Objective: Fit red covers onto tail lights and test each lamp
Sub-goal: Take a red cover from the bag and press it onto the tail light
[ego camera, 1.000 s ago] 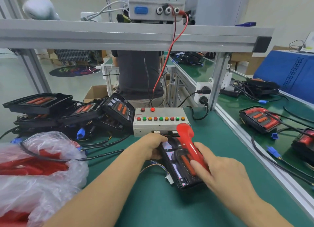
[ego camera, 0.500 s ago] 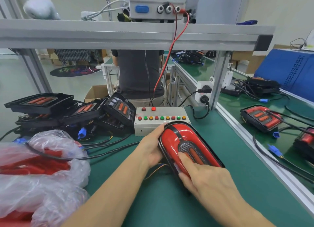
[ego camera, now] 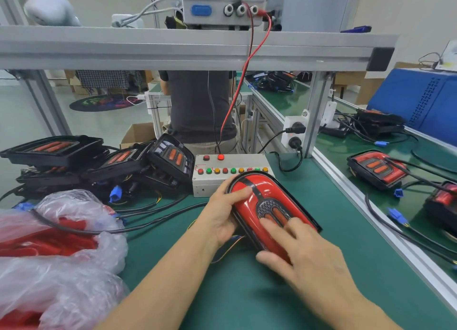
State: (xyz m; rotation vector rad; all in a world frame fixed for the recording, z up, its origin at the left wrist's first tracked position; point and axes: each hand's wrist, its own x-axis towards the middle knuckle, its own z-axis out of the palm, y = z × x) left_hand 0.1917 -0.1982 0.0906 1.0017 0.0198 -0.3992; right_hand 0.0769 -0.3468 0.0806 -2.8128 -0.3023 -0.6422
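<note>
While our right hand lies flat on the near end of the red cover, fingers straight and pressing down with the thumb against its near edge, our left hand cups the cover's left flank, fingers laid over the top and thumb tucked under the side. Neither hand clamps the piece; both bear on it. The cover sits on its tail light, whose black rim shows along the right edge, and the lamp rests on the green bench mat just in front of the test box.

We judge the cover is being pushed home, and this is where trouble could start. If we press harder on the near end than on the far end, the cover may seat crooked, with one side latched and the other riding proud. We cannot tell whether the far edge is fully down.

Thin wires run out from under the lamp by our left wrist; pressing down could pinch them between housing and mat. A sideways shove could slide the lamp into the test box and knock its buttons. To our left, the bag of covers lies near the pile of open lamps, whose cables could snag a reaching arm.
</note>
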